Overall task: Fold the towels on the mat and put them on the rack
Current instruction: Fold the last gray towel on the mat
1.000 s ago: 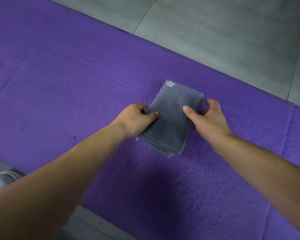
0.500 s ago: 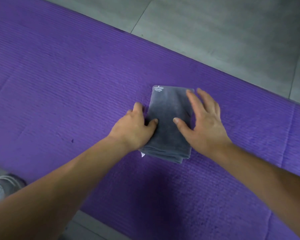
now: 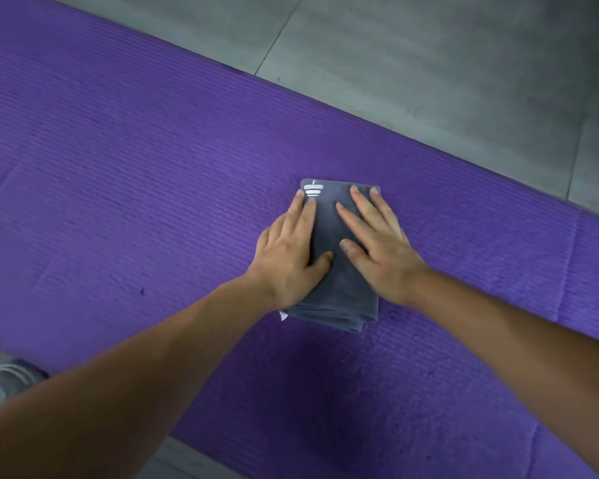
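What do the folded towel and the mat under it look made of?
Towel: dark grey, matte, fuzzy nap and soft stacked layers at its near edge, likely microfibre or terry cloth. Mat: purple, matte, finely ribbed surface, probably foam.

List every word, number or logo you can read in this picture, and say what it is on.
No readable words or numbers.
White logo on the grey towel: stacked stripes, no letters legible.
White tag at the towel's near corner: too small to read.
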### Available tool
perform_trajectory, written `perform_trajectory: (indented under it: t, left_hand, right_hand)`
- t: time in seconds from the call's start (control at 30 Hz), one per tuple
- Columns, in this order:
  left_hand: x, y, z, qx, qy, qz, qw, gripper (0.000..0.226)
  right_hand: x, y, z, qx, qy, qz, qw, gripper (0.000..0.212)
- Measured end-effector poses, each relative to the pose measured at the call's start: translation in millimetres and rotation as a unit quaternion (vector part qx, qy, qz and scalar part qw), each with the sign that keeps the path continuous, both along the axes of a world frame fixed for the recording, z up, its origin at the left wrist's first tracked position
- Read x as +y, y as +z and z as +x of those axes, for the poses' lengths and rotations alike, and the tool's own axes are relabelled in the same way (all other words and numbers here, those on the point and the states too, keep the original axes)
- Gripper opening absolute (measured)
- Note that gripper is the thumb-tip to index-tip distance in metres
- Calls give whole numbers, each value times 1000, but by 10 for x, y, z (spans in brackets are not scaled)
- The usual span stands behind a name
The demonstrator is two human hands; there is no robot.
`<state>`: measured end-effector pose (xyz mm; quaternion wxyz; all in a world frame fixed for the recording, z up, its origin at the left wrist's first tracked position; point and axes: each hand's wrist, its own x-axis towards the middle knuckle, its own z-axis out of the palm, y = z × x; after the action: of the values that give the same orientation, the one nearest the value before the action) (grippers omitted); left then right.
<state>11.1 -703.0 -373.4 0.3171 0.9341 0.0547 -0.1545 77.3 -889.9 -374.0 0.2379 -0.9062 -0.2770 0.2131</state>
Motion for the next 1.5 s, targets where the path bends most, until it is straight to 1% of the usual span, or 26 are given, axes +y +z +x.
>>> perform_trajectory:
  t: [0.03, 0.07, 0.1, 0.13, 0.2, 0.23, 0.27, 0.3, 0.33, 0.4, 0.43, 0.5, 0.57, 0.63, 0.73, 0.9, 0.97, 1.07, 1.13, 1.23, 1.27, 1.3, 1.33, 1.4, 1.47, 1.5]
  left_hand:
    - [26, 27, 69, -13, 45, -32, 998, 90]
    - [49, 71, 152, -19, 99, -77, 992, 91]
    - [59, 114, 252, -9, 154, -126, 980, 88]
    - [69, 140, 363, 16, 202, -162, 966, 84]
    - [97, 166, 595, 76, 258, -174, 947, 74]
    - [109, 185, 688, 97, 268, -171, 943, 72]
    - [127, 204, 757, 113, 270, -177, 940, 71]
    - [153, 217, 803, 128, 267, -195, 935, 72]
    - [177, 232, 822, 139, 258, -224, 929, 64]
    - [214, 281, 796, 153, 239, -279, 917, 34]
    - [228, 304, 776, 156, 235, -292, 914, 26]
    - [256, 318, 730, 145, 233, -302, 913, 29]
    - [271, 322, 693, 120, 225, -290, 923, 38]
    - [282, 327, 671, 105, 215, -276, 931, 40]
    - [254, 433, 626, 87, 205, -282, 933, 35]
    - [216, 701, 560, 47, 191, -324, 925, 34]
    - [222, 830, 538, 21, 177, -328, 928, 38]
    - [209, 1030, 491, -10, 153, -340, 928, 46]
    - [195, 1153, 462, -35, 145, -350, 925, 52]
    - [171, 1281, 417, -56, 116, -372, 919, 51]
    - [168, 1305, 402, -59, 109, -377, 918, 51]
    - [170, 1319, 389, -64, 105, -381, 916, 50]
    - [181, 1324, 376, -69, 106, -386, 914, 50]
    - [220, 1321, 360, -81, 113, -389, 911, 50]
    - [265, 1309, 349, -93, 107, -377, 915, 50]
    - [286, 1305, 348, -97, 100, -367, 920, 50]
  right_hand:
    - [-17, 12, 30, -2, -70, 78, 994, 55]
    - [-23, 54, 63, -19, -153, 132, 979, 52]
    - [-38, 54, 127, -22, -233, 149, 961, 51]
    - [-35, 80, 193, 7, -290, 131, 948, 54]
    - [-11, 110, 312, 115, -339, 100, 928, 72]
    - [-6, 119, 347, 151, -347, 106, 920, 80]
    - [-7, 142, 365, 168, -348, 112, 915, 82]
    - [-14, 159, 375, 175, -343, 115, 916, 76]
    - [-22, 191, 368, 179, -329, 116, 920, 64]
    - [-41, 226, 346, 199, -307, 124, 922, 41]
    - [-53, 238, 337, 215, -303, 131, 919, 36]
    - [-78, 273, 321, 248, -296, 147, 910, 35]
    - [-101, 296, 290, 275, -285, 159, 904, 40]
    - [-135, 335, 261, 289, -280, 178, 898, 45]
    - [-174, 422, 226, 286, -288, 213, 888, 42]
    - [-169, 643, 130, 254, -341, 308, 851, 35]
    - [-149, 803, 110, 240, -353, 356, 831, 39]
    - [-141, 1014, 81, 245, -361, 408, 802, 53]
    - [-142, 1117, 70, 290, -344, 441, 777, 64]
    - [-142, 1216, 66, 354, -313, 456, 754, 88]
    - [-141, 1233, 60, 359, -308, 457, 754, 93]
    - [-131, 1254, 47, 353, -295, 453, 764, 97]
    - [-127, 1262, 35, 332, -276, 441, 787, 99]
    - [-115, 1270, 7, 262, -241, 392, 848, 99]
    - [-85, 1302, 9, 166, -224, 303, 912, 93]
    - [-73, 1318, 16, 113, -222, 252, 935, 86]
